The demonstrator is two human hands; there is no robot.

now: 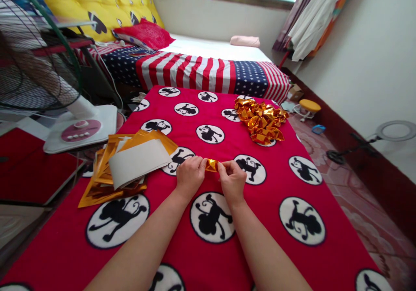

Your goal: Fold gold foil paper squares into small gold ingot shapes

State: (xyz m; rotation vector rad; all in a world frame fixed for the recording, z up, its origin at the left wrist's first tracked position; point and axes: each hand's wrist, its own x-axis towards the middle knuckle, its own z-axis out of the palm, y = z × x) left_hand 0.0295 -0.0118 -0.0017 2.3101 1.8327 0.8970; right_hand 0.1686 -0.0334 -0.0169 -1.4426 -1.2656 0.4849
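Between my two hands is a small folded piece of shiny gold foil paper (212, 165). My left hand (191, 172) pinches its left end, fingers curled in. The right end is gripped by the thumb and fingers of my right hand (233, 178). Both hands are just above or on the red cloth (260, 221) printed with black monkeys in white circles. To the left lies a loose stack of gold foil sheets (97, 187), with a pale sheet (139, 161) on top. A heap of folded gold foil pieces (260, 118) lies at the far right.
A standing fan (87, 122) is at the left, close to the cloth-covered table. Beyond the table stands a bed with a striped and starred cover (195, 72). A yellow stool (310, 105) and a ring light (394, 130) are on the right.
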